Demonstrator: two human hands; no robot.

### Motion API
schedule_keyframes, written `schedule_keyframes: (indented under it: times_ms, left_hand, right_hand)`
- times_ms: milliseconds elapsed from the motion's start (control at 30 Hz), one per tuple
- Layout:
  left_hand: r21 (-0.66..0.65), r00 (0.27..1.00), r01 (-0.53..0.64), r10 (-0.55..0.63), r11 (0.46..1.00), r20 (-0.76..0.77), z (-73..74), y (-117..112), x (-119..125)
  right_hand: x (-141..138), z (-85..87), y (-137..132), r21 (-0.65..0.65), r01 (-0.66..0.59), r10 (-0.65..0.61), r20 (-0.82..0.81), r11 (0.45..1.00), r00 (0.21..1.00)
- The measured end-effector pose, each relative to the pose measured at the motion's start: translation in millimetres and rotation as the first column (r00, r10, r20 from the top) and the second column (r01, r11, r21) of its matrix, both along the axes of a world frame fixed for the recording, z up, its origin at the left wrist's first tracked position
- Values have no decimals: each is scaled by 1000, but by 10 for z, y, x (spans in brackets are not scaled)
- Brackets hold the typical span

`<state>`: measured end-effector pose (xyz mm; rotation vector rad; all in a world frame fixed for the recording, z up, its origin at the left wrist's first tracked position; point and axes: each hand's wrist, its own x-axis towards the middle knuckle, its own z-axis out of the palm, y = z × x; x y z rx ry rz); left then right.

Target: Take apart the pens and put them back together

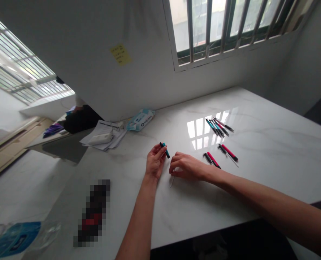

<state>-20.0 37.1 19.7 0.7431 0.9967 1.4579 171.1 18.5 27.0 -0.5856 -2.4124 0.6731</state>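
My left hand (155, 161) is closed round a short teal and black pen barrel (165, 149), holding it just above the white marble table (271, 119). My right hand (186, 166) rests on the table beside it, fingers curled on a thin pale refill (172, 181) that pokes out below the hand. Two red and black pen pieces (212, 159) (229, 152) lie just right of my right hand. Farther back lies a bunch of several teal and red pens (219, 126).
A blue wipes pack (140, 119) and a pile of papers with a white box (104, 136) lie at the back left by the wall. A pixelated dark object (93, 213) and a blue packet (14, 238) sit near the front left. A barred window (225, 25) is behind.
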Motion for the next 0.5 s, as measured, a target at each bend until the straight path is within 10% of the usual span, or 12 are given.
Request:
schedule_keyframes:
  times_ms: [233,500]
  left_hand:
    - [29,995,38,-35,999,-97,10,-19,34]
    - [36,958,114,-100,993,-268,23,-52,91]
  right_hand:
    - [184,58,157,-339,171,-285,-324,925,902]
    - [315,-4,355,-104,341,-354,-396,934,847]
